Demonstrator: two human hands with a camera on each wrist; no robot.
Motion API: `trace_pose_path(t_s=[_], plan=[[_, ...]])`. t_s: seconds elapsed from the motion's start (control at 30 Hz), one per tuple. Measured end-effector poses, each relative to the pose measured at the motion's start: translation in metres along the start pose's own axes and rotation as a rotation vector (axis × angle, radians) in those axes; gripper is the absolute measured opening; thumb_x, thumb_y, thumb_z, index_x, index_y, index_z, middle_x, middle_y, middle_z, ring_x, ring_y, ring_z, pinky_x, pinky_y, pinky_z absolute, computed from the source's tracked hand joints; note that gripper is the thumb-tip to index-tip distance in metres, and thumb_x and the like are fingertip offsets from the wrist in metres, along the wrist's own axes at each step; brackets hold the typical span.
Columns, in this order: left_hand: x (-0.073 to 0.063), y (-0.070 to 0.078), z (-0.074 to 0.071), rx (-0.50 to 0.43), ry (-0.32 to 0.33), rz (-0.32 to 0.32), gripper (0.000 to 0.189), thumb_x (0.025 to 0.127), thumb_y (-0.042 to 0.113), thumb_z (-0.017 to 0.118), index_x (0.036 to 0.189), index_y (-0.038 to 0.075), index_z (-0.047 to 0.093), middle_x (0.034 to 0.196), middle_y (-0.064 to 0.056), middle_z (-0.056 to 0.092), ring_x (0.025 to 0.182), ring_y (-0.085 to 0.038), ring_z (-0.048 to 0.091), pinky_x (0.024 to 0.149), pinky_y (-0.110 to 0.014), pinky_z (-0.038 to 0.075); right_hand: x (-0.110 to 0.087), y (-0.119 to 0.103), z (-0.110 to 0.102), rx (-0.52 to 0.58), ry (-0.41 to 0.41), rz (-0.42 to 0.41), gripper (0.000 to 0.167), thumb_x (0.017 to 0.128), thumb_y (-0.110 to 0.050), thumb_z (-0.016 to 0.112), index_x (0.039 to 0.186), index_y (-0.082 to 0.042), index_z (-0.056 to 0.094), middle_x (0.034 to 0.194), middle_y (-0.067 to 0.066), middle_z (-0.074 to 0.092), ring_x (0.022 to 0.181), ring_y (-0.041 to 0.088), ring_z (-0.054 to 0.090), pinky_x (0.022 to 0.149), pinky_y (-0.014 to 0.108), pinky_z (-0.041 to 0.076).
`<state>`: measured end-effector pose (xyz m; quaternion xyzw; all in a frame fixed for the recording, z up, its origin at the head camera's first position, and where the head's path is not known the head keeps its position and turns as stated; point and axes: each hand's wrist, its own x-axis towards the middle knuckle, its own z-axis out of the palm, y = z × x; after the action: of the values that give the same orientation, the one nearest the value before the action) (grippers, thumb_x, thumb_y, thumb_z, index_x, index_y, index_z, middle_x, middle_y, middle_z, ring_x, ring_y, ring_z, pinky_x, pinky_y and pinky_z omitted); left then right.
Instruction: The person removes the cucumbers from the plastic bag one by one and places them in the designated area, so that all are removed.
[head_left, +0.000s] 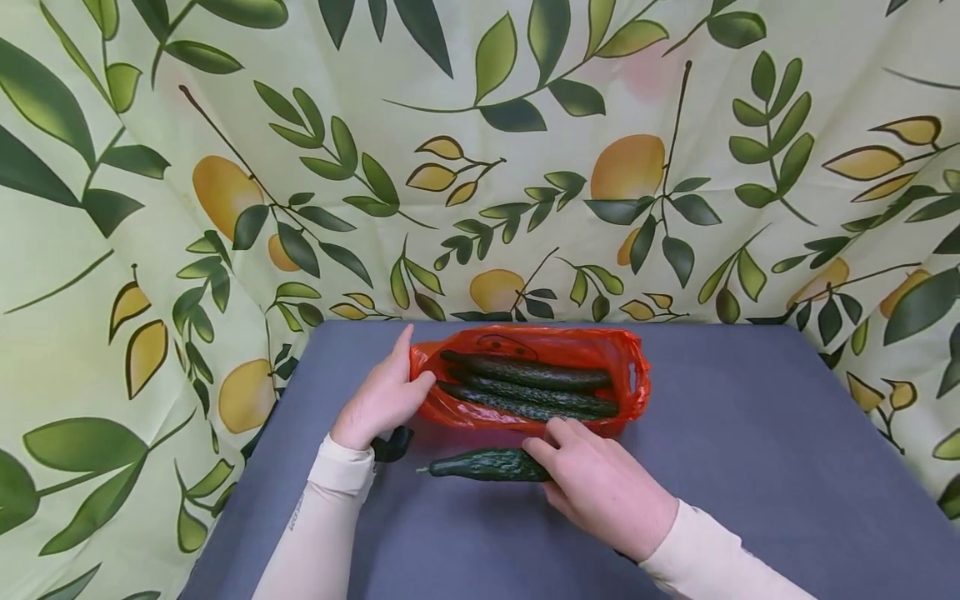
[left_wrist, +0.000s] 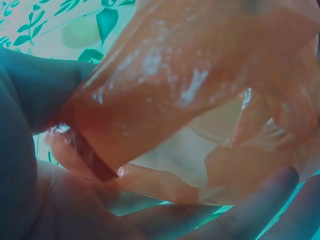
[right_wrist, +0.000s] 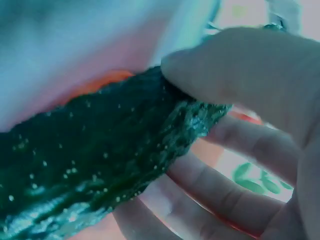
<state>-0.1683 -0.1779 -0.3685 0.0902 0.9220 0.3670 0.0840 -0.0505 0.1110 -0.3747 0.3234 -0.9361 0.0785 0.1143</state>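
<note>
A red plastic bag (head_left: 517,337) lies at the far side of the table with its mouth gaping upward. Three long dark green cucumbers (head_left: 528,369) show inside, side by side. At the bag's left end, my left hand (head_left: 386,393) holds the edge, with the thumb on one side and the fingers on the other; the thin film (left_wrist: 150,95) passes between them in the left wrist view. My right hand (head_left: 600,479) grips another cucumber (head_left: 487,465) by its right part, in front of the bag. Its bumpy skin (right_wrist: 95,150) fills much of the right wrist view.
The dark grey tabletop (head_left: 750,450) extends to both sides of the bag. Behind it and at the sides hangs a pale cloth (head_left: 525,242) printed with leaves and orange fruit. A small black object (head_left: 392,444) sits by the left wrist.
</note>
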Motion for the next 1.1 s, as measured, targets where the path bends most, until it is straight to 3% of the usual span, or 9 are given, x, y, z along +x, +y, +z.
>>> trace_pose_path(t_s=[0.07, 0.2, 0.3, 0.4, 0.5, 0.63, 1.0, 1.1], plan=[[0.0, 0.0, 0.0, 0.004, 0.005, 0.007, 0.087, 0.105, 0.029, 0.054, 0.175, 0.011, 0.005, 0.152, -0.02, 0.059, 0.118, -0.031, 0.065, 0.103, -0.051, 0.054, 0.0, 0.002, 0.016, 0.001, -0.029, 0.024, 0.038, 0.077, -0.02, 0.097, 0.106, -0.019, 0.072, 0.092, -0.002, 0.06, 0.085, 0.015, 0.058, 0.062, 0.031, 0.058], [0.001, 0.001, 0.004, -0.003, -0.01, 0.02, 0.09, 0.104, 0.03, 0.055, 0.176, 0.015, 0.003, 0.131, -0.019, 0.067, 0.092, -0.023, 0.067, 0.084, -0.04, 0.056, 0.0, 0.005, 0.042, 0.025, -0.089, 0.06, 0.035, 0.076, -0.019, 0.097, 0.1, -0.017, 0.072, 0.09, 0.0, 0.061, 0.084, 0.018, 0.059, 0.062, 0.035, 0.057], [0.001, 0.002, 0.006, -0.015, 0.004, 0.023, 0.091, 0.103, 0.029, 0.056, 0.176, 0.014, 0.003, 0.134, -0.019, 0.065, 0.085, -0.022, 0.066, 0.079, -0.038, 0.055, 0.003, 0.007, 0.056, 0.038, -0.1, 0.066, 0.031, 0.077, -0.016, 0.095, 0.098, -0.016, 0.072, 0.088, 0.0, 0.06, 0.08, 0.019, 0.057, 0.06, 0.036, 0.055], [0.0, 0.004, 0.008, -0.017, 0.018, 0.033, 0.092, 0.103, 0.029, 0.057, 0.175, 0.012, 0.004, 0.151, -0.02, 0.058, 0.096, -0.025, 0.067, 0.087, -0.043, 0.058, 0.007, 0.008, 0.065, 0.018, -0.087, 0.071, 0.028, 0.077, -0.014, 0.094, 0.096, -0.016, 0.073, 0.086, 0.001, 0.06, 0.076, 0.019, 0.057, 0.059, 0.037, 0.054], [-0.002, 0.005, 0.01, -0.018, 0.025, 0.045, 0.092, 0.103, 0.029, 0.057, 0.175, 0.01, 0.004, 0.167, -0.019, 0.046, 0.119, -0.031, 0.065, 0.104, -0.049, 0.055, 0.01, 0.009, 0.072, -0.011, -0.068, 0.085, 0.026, 0.076, -0.012, 0.093, 0.094, -0.014, 0.074, 0.085, 0.003, 0.061, 0.074, 0.021, 0.06, 0.059, 0.039, 0.056], [-0.004, 0.006, 0.01, -0.02, 0.028, 0.047, 0.093, 0.103, 0.028, 0.059, 0.175, 0.009, 0.002, 0.173, -0.018, 0.038, 0.141, -0.035, 0.058, 0.118, -0.054, 0.048, 0.013, 0.007, 0.08, -0.017, -0.061, 0.093, 0.025, 0.075, -0.01, 0.091, 0.092, -0.013, 0.074, 0.082, 0.004, 0.063, 0.071, 0.023, 0.063, 0.058, 0.041, 0.057], [-0.002, 0.002, 0.007, -0.026, 0.002, 0.031, 0.098, 0.104, 0.031, 0.062, 0.175, 0.008, -0.002, 0.181, -0.016, 0.02, 0.161, -0.036, 0.036, 0.129, -0.057, 0.036, 0.029, 0.004, 0.086, -0.018, -0.064, 0.089, 0.026, 0.075, -0.013, 0.093, 0.091, -0.014, 0.072, 0.08, 0.004, 0.064, 0.071, 0.023, 0.063, 0.059, 0.042, 0.056], [-0.001, 0.001, 0.005, -0.024, 0.009, 0.029, 0.098, 0.104, 0.031, 0.063, 0.175, 0.008, -0.002, 0.181, -0.016, 0.021, 0.161, -0.036, 0.037, 0.129, -0.057, 0.036, 0.033, 0.005, 0.086, -0.013, -0.058, 0.08, 0.025, 0.076, -0.013, 0.092, 0.089, -0.014, 0.071, 0.08, 0.004, 0.063, 0.071, 0.023, 0.063, 0.059, 0.042, 0.056]])
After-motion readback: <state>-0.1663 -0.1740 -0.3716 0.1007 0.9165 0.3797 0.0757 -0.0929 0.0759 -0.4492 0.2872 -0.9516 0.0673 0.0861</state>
